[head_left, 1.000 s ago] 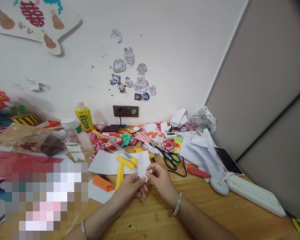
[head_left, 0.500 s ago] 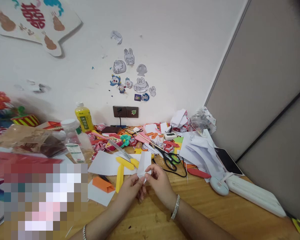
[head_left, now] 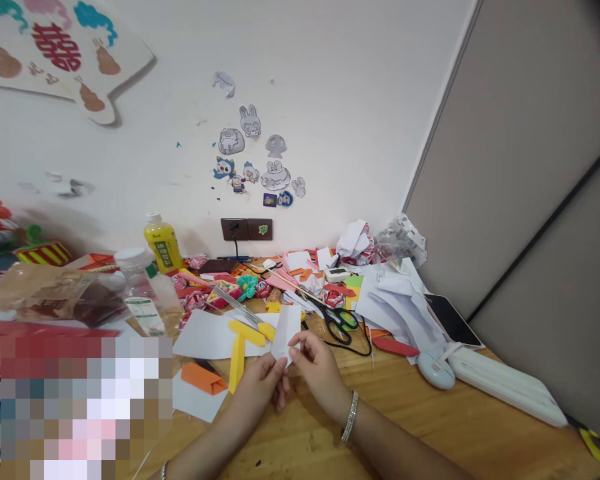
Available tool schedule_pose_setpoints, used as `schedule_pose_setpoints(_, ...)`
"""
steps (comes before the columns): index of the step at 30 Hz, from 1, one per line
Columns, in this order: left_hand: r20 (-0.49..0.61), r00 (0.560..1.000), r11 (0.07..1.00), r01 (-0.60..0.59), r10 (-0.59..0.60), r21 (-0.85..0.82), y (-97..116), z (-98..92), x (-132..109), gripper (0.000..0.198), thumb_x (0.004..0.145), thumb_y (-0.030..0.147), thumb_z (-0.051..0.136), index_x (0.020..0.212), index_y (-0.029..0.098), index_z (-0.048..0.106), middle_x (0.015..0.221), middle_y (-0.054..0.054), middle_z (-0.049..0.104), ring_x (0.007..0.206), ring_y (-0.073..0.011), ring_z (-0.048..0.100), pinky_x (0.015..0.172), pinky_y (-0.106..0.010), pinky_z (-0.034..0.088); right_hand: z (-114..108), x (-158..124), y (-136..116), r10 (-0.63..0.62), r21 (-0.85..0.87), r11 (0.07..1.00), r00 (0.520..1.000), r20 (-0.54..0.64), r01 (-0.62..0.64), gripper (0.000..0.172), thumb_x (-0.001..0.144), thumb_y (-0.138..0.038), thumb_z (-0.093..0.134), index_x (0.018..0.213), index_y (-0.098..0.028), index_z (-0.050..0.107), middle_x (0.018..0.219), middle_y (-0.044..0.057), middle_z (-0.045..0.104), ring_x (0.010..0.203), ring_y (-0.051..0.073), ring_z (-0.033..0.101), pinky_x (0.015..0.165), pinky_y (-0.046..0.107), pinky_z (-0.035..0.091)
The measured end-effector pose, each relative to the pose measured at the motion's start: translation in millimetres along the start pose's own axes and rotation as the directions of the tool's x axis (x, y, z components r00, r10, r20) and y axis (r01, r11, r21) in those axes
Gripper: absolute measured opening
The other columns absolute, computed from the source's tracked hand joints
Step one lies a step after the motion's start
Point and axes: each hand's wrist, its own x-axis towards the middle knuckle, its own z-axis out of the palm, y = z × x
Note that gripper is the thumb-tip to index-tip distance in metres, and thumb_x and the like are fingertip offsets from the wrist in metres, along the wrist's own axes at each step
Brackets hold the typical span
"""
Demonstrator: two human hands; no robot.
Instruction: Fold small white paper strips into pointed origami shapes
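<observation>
As far as can be judged, partway through folding, with a white paper strip (head_left: 286, 323) held up near the middle of the view, apparently above the wooden table (head_left: 300, 440). Taking that strip as the centre of a clock face, twelve toward the wall (head_left: 340, 133): left hand (head_left: 261, 383) at seven, thumb and fingers closed on the lower end; right hand (head_left: 320, 367) at four, pinching that same end just beside the left thumb. Already done, by the look of it: narrowed to a long shape, with a seeming taper between the fingertips. Left to do: probably more work on the pinched end, perhaps also on the broad, plain upper end. Cannot tell the number of layers or the shape behind the fingers.

Further along, to judge by their crisp forms: yellow folded strips (head_left: 237, 363) lying near, around nine, and an orange folded piece (head_left: 203, 378) farther out at eight, resting on a small white sheet (head_left: 200, 403). At three, black-handled scissors (head_left: 329, 312), in neither hand. Beyond, toward twelve and one, a jumble of paper scraps (head_left: 299, 260).
</observation>
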Motion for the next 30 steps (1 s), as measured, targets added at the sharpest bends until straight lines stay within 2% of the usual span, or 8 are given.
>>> schedule_pose_setpoints(3,-0.017,1.000,1.000,-0.009,0.009,0.000,0,0.7,-1,0.035,0.070,0.053,0.046,0.058,0.020,0.043,0.034,0.008,0.048,0.027,-0.0073,0.041,0.034,-0.019,0.030,-1,0,0,-0.042,0.006,0.999,0.999,0.019,0.042,0.010,0.076,-0.020,0.046,0.084,-0.018,0.050,0.063,-0.004,0.044,0.058,0.011,0.042,0.055,0.022,0.034)
schedule_pose_setpoints(7,0.057,0.998,1.000,-0.009,0.009,0.000,-1,0.6,2,0.038,0.068,0.055,0.046,0.056,0.019,0.043,0.037,0.006,0.051,0.029,-0.0086,0.045,0.034,-0.020,0.033,0,0,4,-0.063,-0.012,0.998,0.998,-0.016,0.063,0.017,0.076,-0.019,0.047,0.092,-0.019,0.048,0.061,-0.006,0.038,0.058,0.011,0.040,0.054,0.022,0.033)
schedule_pose_setpoints(11,0.006,1.000,0.999,-0.007,0.008,-0.032,-2,-0.3,3,0.037,0.066,0.055,0.051,0.058,0.019,0.042,0.039,0.008,0.050,0.027,-0.0066,0.041,0.032,-0.019,0.032,-1,3,7,-0.085,0.070,0.994,0.996,0.012,0.084,0.028,0.077,-0.018,0.047,0.104,-0.020,0.041,0.062,-0.006,0.038,0.058,0.011,0.041,0.056,0.023,0.034)
schedule_pose_setpoints(16,0.148,0.986,0.991,0.096,-0.082,-0.092,-5,-4.6,7,0.040,0.060,0.056,0.058,0.059,0.017,0.046,0.043,0.003,0.056,0.030,-0.0096,0.049,0.034,-0.021,0.039,-8,6,5,-0.077,0.114,0.991,0.989,0.123,0.063,0.034,0.075,-0.015,0.049,0.106,-0.021,0.037,0.060,-0.007,0.038,0.055,0.010,0.040,0.056,0.022,0.034)
schedule_pose_setpoints(20,-0.025,0.998,0.990,0.055,-0.059,-0.127,-7,-15.8,16,0.040,0.062,0.054,0.058,0.074,0.017,0.051,0.042,0.004,0.056,0.033,-0.0129,0.053,0.032,-0.021,0.040,-14,2,0,-0.062,0.119,0.993,0.941,0.333,0.023,0.044,0.075,-0.013,0.050,0.115,-0.021,0.032,0.062,-0.007,0.043,0.057,0.010,0.044,0.057,0.022,0.036)
schedule_pose_setpoints(23,-0.112,0.993,0.992,-0.050,0.036,-0.117,-8,-22.8,21,0.037,0.061,0.050,0.062,0.074,0.016,0.052,0.041,0.006,0.054,0.030,-0.0105,0.048,0.030,-0.020,0.037,-15,1,0,-0.052,0.076,0.997,0.919,0.390,0.024,0.038,0.077,-0.015,0.049,0.113,-0.021,0.037,0.061,-0.006,0.044,0.057,0.010,0.045,0.055,0.021,0.035)
schedule_pose_setpoints(27,-0.046,0.994,0.994,-0.098,0.096,-0.049,-11,-20.4,19,0.033,0.063,0.047,0.062,0.068,0.016,0.054,0.046,0.004,0.055,0.033,-0.0096,0.048,0.032,-0.020,0.037,-15,4,5,-0.075,-0.097,0.990,0.963,0.260,0.103,0.025,0.078,-0.022,0.051,0.103,-0.019,0.050,0.061,-0.005,0.046,0.056,0.010,0.045,0.053,0.021,0.036)
schedule_pose_setpoints(30,0.003,0.997,0.997,-0.074,0.074,-0.017,-10,-15.7,14,0.033,0.067,0.049,0.057,0.065,0.016,0.053,0.048,0.004,0.056,0.036,-0.0104,0.049,0.036,-0.021,0.039,-15,6,6,-0.124,-0.204,0.967,0.982,0.143,0.152,0.018,0.078,-0.020,0.050,0.094,-0.018,0.057,0.063,-0.002,0.052,0.058,0.012,0.049,0.055,0.023,0.039)
